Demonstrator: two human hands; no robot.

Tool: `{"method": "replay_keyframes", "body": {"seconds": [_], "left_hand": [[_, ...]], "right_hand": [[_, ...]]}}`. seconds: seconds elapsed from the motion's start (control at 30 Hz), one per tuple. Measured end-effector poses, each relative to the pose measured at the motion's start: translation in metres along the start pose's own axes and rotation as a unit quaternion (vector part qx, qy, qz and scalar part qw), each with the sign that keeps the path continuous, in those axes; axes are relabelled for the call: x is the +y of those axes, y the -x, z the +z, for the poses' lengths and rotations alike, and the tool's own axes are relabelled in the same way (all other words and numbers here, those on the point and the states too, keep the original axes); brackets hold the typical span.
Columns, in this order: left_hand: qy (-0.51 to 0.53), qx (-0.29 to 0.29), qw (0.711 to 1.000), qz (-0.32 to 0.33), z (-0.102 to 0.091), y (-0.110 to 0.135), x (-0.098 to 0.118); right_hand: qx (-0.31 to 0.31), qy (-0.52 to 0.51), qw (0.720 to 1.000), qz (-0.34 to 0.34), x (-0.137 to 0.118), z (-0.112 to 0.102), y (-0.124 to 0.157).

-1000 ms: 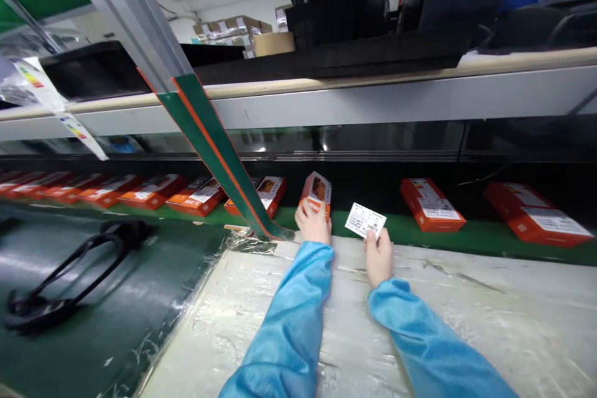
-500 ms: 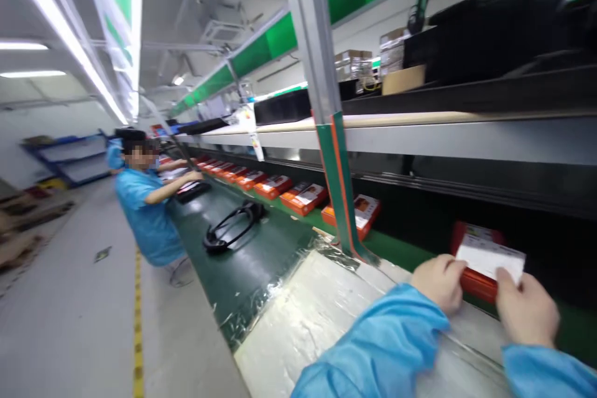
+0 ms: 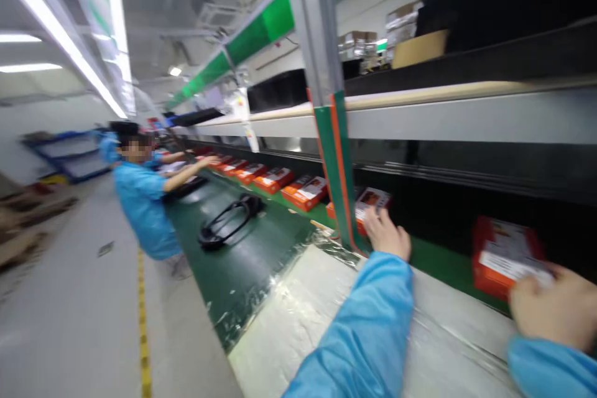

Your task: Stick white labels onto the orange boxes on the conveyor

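An orange-red box (image 3: 506, 242) with a printed grey top and a white strip along its near side lies on the dark belt at the right. My right hand (image 3: 553, 305) is curled at its near right corner, thumb and fingers closed on it, somewhat blurred. Beside the green-wrapped post, my left hand (image 3: 388, 236) reaches out with its fingers apart. Those fingertips touch a second orange box (image 3: 373, 202), also with a white printed top. The post hides part of that box.
Several similar orange boxes (image 3: 305, 191) line the belt leftward. The metal post (image 3: 333, 137) rises between bench and shelf (image 3: 466, 115). A looped black item (image 3: 226, 224) lies on the green bench (image 3: 261, 267). A co-worker in blue (image 3: 142, 199) reaches toward the belt.
My left hand has left the right-hand box and moved left to the box by the post. My right hand stays on its box, which sits slightly further right in view.
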State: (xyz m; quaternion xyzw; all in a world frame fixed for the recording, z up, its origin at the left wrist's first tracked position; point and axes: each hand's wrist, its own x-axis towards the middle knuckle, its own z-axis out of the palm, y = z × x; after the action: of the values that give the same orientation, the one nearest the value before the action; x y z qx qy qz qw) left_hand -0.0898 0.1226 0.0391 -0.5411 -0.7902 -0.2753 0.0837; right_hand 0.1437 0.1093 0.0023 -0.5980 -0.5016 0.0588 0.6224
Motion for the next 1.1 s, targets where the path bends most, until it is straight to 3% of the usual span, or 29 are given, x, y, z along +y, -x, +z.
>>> {"method": "replay_keyframes", "body": {"seconds": [0.07, 0.2, 0.33, 0.4, 0.67, 0.8, 0.93, 1.0, 1.1], "left_hand": [[0.007, -0.005, 0.998, -0.056, 0.004, -0.011, -0.003], [0.037, -0.006, 0.993, -0.111, 0.014, -0.029, -0.012], [0.014, 0.017, 0.994, -0.107, 0.019, -0.041, -0.027], [-0.013, 0.015, 0.997, -0.078, 0.022, -0.045, -0.033], [-0.027, 0.002, 0.998, -0.050, 0.029, -0.042, -0.036], [-0.026, 0.008, 0.999, -0.039, 0.032, -0.031, -0.024], [-0.039, -0.068, 0.997, 0.003, 0.030, -0.014, 0.000], [-0.032, -0.090, 0.994, 0.055, 0.023, -0.003, 0.014], [-0.012, -0.090, 0.983, 0.158, 0.009, 0.017, 0.034]], "right_hand": [[-0.029, 0.080, 0.995, -0.054, 0.001, -0.001, -0.004], [-0.020, 0.166, 0.985, -0.035, -0.006, -0.004, -0.010], [0.069, 0.160, 0.980, -0.097, -0.023, -0.008, -0.010], [0.076, 0.168, 0.973, -0.135, -0.031, -0.008, -0.006], [-0.055, 0.054, 0.978, -0.194, -0.069, 0.008, 0.037], [-0.106, 0.007, 0.984, -0.143, -0.071, 0.015, 0.048], [-0.148, -0.054, 0.986, -0.045, -0.053, 0.027, 0.048], [-0.162, -0.075, 0.984, -0.009, -0.041, 0.035, 0.046], [-0.179, -0.161, 0.964, 0.110, -0.026, 0.042, 0.039]]}}
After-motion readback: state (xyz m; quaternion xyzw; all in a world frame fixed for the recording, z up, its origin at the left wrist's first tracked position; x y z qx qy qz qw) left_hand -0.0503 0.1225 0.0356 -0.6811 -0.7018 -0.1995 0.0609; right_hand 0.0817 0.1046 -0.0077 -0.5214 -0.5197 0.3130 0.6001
